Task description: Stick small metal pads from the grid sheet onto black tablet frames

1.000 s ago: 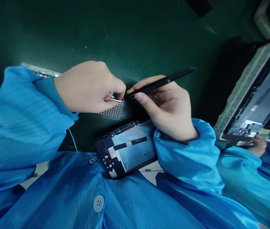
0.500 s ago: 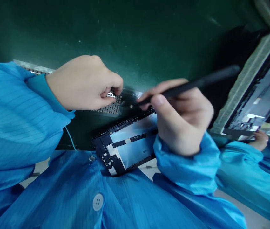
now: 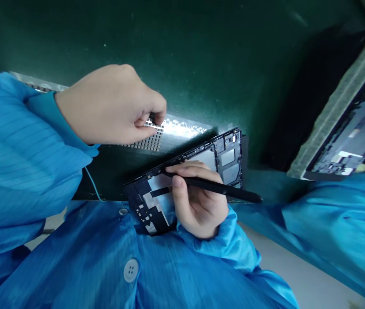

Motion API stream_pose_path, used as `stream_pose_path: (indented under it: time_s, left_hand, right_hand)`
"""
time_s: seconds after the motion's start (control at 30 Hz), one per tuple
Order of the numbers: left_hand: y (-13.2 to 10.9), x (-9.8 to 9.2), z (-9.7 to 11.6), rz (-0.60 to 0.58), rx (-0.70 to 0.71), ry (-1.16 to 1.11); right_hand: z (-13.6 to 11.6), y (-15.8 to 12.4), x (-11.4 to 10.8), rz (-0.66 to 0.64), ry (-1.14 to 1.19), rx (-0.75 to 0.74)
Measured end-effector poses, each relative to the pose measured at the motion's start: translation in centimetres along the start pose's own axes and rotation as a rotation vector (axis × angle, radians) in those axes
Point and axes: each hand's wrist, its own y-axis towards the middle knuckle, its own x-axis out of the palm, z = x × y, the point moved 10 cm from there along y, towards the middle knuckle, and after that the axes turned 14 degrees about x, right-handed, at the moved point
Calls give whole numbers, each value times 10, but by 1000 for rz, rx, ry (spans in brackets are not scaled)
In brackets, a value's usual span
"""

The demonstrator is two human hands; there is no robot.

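Note:
My left hand (image 3: 114, 107) is closed in a pinch on the edge of a sheet of small grey square pads (image 3: 148, 141). The sheet's clear backing shines to the right of my fingers. Black tweezers (image 3: 221, 189), slim and pen-like, are held in my right hand (image 3: 200, 199), whose fingers are closed round them. Their tip touches or hovers just above the upper long edge of an opened tablet (image 3: 230, 159); I cannot tell which. The tablet lies tilted at the table's front edge, its inner frame face up. My right hand covers its middle, and any pad at the tip is too small to see.
The green table top (image 3: 202, 56) stretches ahead. At the right stands a pale foam-edged tray (image 3: 333, 103) with another opened device (image 3: 356, 128) in it. A co-worker's blue sleeve (image 3: 340, 223) reaches in beside it. Another pad strip (image 3: 37, 83) lies behind my left wrist.
My right hand has moved left and down with the tweezers, from beside the pad sheet to over the tablet. My left hand stays nearly in place. The co-worker's arm has shifted.

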Motion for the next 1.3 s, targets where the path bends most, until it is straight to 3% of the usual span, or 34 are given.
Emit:
stream_pose_path:
  time_s: [0.1, 0.17, 0.27, 0.4, 0.77, 0.87, 1.0, 1.07, 1.17, 1.3]
  left_hand:
    - [0, -1, 3, 7, 42, 47]
    - [-1, -2, 5, 10, 55, 57]
    - [-2, -3, 6, -2, 50, 46]
    - [-1, -3, 5, -25, 44, 40]
    - [-2, -2, 4, -1, 79, 31]
    - [-2, -2, 3, 10, 82, 37]
    - [-3, 1, -1, 8, 64, 53]
    - [-3, 0, -1, 23, 77, 48]
    - [-5, -3, 0, 75, 121, 13]
    - [-6, -4, -2, 89, 111, -23]
  right_hand:
    - [-14, 6, -1, -79, -115, -54]
    - [-17, 24, -8, -101, -123, -46]
    - [-5, 67, -12, -158, -141, 8]
    - [16, 104, 1, -305, -152, 25]
    - [17, 110, 7, -332, -148, 14]
    - [17, 100, -11, -226, 10, 86]
    - [23, 53, -61, 201, 169, 107]
    - [27, 30, -72, 319, 146, 75]
    - [33, 16, -67, 316, 78, 23]
    - [42, 18, -60, 289, 29, 24]
